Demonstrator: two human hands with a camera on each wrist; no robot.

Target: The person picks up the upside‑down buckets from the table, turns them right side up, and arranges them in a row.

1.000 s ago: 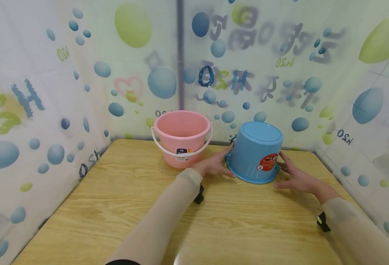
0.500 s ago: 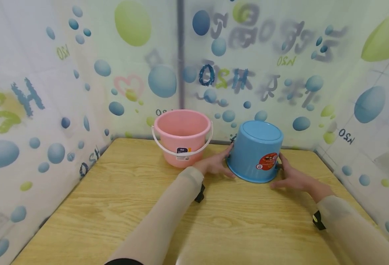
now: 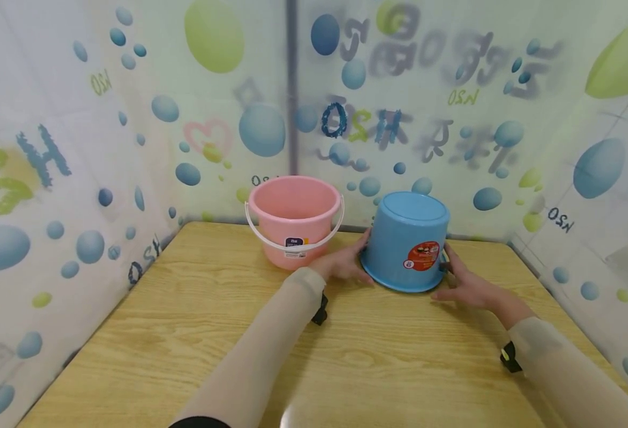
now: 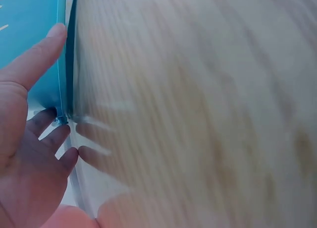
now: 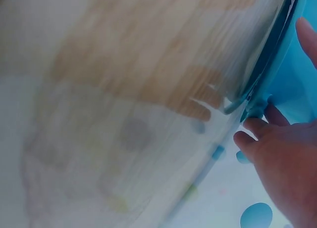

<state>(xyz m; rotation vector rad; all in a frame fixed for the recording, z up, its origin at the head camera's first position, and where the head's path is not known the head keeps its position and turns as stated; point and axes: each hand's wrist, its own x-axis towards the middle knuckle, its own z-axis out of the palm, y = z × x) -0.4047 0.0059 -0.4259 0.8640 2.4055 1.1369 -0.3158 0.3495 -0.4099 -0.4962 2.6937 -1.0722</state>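
A blue bucket [image 3: 407,238] with a red oval sticker stands upside down on the wooden table, its base facing up. My left hand [image 3: 346,264] is at its left side, thumb toward the front and fingers toward the back. In the left wrist view the thumb [image 4: 42,54] lies along the blue wall up to the rim, and the spread fingers reach a small lug. On the other side my right hand [image 3: 471,285] touches the bucket, fingertips at the handle lug [image 5: 255,109] and thumb [image 5: 308,37] against the wall. Both hands' fingers are mostly straight.
A pink bucket [image 3: 292,220] stands upright at the back, just left of my left hand, its white handle [image 3: 295,248] hanging in front. Bubble-printed sheeting [image 3: 212,113] encloses the wooden table [image 3: 201,333] at the back and both sides.
The blue bucket has moved slightly left, and its sticker has shifted left with it. My right hand has come in against its side; my left hand has moved slightly left. The pink bucket stays put.
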